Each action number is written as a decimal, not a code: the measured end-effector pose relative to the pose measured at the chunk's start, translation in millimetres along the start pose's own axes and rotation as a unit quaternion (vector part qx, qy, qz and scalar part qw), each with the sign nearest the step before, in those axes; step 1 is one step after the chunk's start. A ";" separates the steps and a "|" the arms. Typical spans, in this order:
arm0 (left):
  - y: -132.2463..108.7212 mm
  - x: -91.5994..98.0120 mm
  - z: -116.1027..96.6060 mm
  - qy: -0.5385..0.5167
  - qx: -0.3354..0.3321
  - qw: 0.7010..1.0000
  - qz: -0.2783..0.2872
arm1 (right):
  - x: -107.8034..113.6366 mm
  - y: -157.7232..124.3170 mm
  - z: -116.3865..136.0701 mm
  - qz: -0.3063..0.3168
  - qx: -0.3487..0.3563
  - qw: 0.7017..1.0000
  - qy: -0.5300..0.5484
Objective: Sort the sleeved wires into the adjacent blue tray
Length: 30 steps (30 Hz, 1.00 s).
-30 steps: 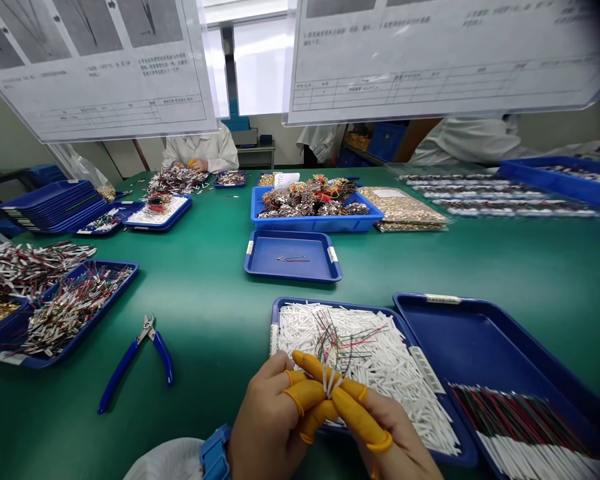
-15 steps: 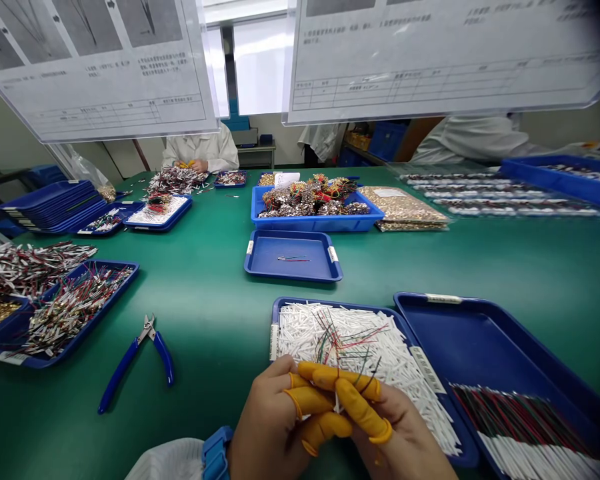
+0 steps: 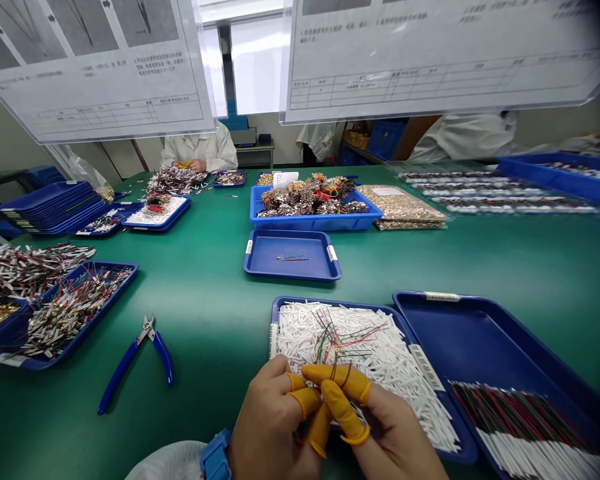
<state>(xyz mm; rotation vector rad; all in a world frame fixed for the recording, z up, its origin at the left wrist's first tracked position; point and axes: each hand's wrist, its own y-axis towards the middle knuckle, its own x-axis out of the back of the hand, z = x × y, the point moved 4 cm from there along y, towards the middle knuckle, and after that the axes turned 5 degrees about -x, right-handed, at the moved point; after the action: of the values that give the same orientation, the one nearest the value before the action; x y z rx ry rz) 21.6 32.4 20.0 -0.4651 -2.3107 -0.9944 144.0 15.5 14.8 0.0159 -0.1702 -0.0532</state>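
Note:
My left hand (image 3: 273, 423) and my right hand (image 3: 380, 417), both in yellow finger cots, meet fingertip to fingertip over the near edge of a blue tray. They are closed in a pinch on thin wires (image 3: 349, 369), whose dark red ends stick up above the right fingers. The pinched ends are hidden by the fingertips. Just beyond lie loose red, green and black wires (image 3: 330, 337), spread over a heap of short white tubes (image 3: 300, 327) in the tray.
Blue-handled cutters (image 3: 136, 363) lie at left. A blue tray (image 3: 460, 333) on the right holds rows of wires with white sleeves. Ahead are a small tray (image 3: 293, 270) with a few wires and a bin (image 3: 310, 223) of metal-ended bundles. A person (image 3: 200, 150) sits opposite.
My fingertips have shifted slightly left and drawn closer together. The white piece visible between them before is now hidden, and the wire ends at the right fingers stand more upright.

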 end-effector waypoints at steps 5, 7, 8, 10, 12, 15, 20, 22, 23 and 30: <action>1.8 1.7 -1.7 -0.003 -0.017 1.000 -0.013 | 14.7 1.7 -1.3 -0.029 0.003 0.999 0.013; 2.5 0.3 -2.8 -0.003 -0.034 0.999 -0.003 | 16.4 1.5 -1.7 -0.044 -0.012 0.998 0.034; 2.7 -0.3 -3.3 -0.004 -0.039 0.999 0.004 | 16.2 1.2 -1.6 -0.052 -0.018 0.997 0.045; 3.4 1.3 -3.7 -0.002 -0.036 0.999 -0.004 | 15.1 0.1 -1.4 -0.070 -0.027 0.995 0.063; 4.3 6.6 -3.8 -0.003 -0.022 0.999 -0.043 | 14.2 -0.9 -2.0 -0.080 -0.029 0.994 0.073; 6.5 11.5 -4.7 -0.041 -0.010 0.997 -0.071 | 14.4 -0.6 -5.6 -0.061 -0.023 0.996 0.061; 8.6 5.6 -5.0 -0.061 0.004 0.998 -0.010 | 18.6 1.8 -8.0 -0.050 0.032 0.997 0.051; 7.2 4.8 -5.2 -0.051 0.000 0.999 -0.008 | 18.5 1.9 -5.5 -0.074 0.062 0.995 0.034; 6.0 4.9 -5.3 -0.047 -0.008 0.999 -0.009 | 17.7 1.5 -3.7 -0.091 0.080 0.992 0.020; -3.3 2.5 11.8 -0.048 -0.051 0.995 0.070 | 7.2 -8.5 15.1 -0.210 0.237 0.943 -0.104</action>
<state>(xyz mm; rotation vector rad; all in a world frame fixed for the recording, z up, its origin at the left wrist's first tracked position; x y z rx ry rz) 13.6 39.3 13.2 -0.7203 -2.2820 -1.0453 148.0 6.4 30.7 0.5306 -0.3868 -0.4422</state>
